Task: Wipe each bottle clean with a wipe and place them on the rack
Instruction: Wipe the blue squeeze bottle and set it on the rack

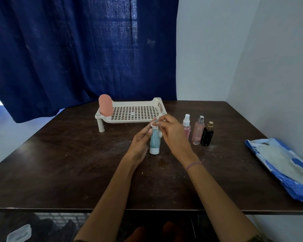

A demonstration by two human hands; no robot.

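Observation:
A teal tube-shaped bottle (155, 142) with a white cap stands cap-down on the dark table (68, 163), held upright by my left hand (140, 145), whose fingers curl round its side. My right hand (173, 133) pinches a white wipe (155, 124) against the bottle's top end. Behind them stands a cream perforated rack (135, 112) on legs, with a pink rounded bottle (105, 105) upright at its left end. To the right of my hands stand three spray bottles: a white-capped pink one (186, 125), a taller pink one (198, 131) and a black one (207, 134).
A blue and white pack of wipes (280, 165) lies at the table's right edge near the wall. A dark blue curtain (77, 49) hangs behind the table. A clear plastic lid (18, 233) lies on the floor below the front edge.

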